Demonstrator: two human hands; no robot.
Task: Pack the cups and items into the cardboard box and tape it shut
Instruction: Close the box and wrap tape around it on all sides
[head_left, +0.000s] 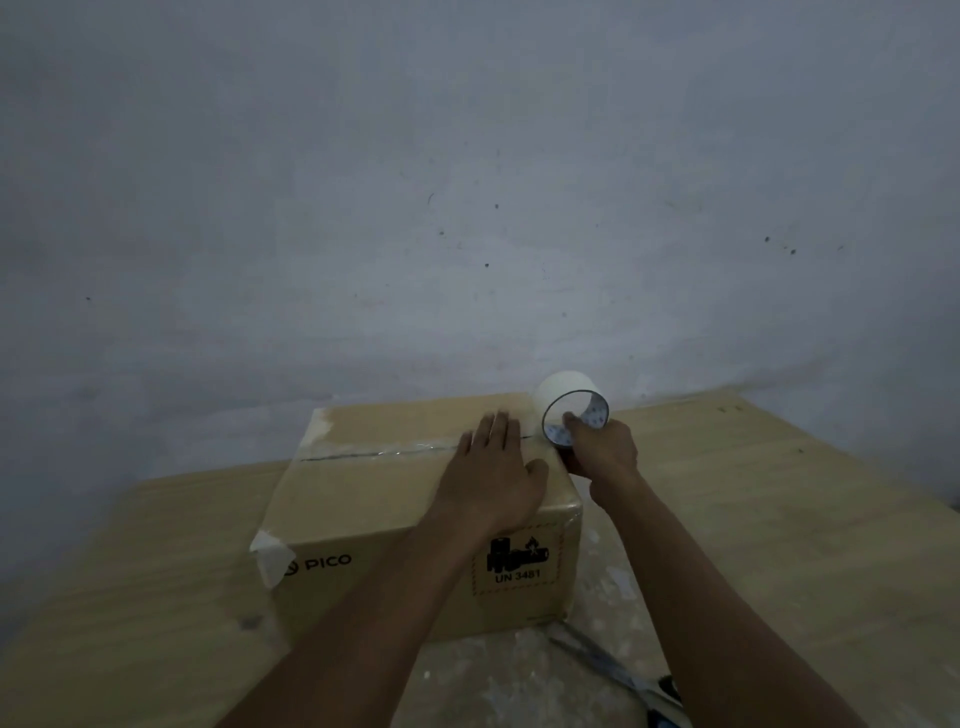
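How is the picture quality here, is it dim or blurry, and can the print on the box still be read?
Head view: dim, bluish light, soft focus throughout; the table grain smears at left; the clear tape strip on the cardboard box seam glints; PICO and UN 3481 are readable; the white tape roll in the right hand is brightest.

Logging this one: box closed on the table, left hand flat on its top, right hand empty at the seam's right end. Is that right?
Not quite. The head view shows the right hand gripping a tape roll at the right end of the seam, not empty. The box is closed, with the left hand flat on its top.
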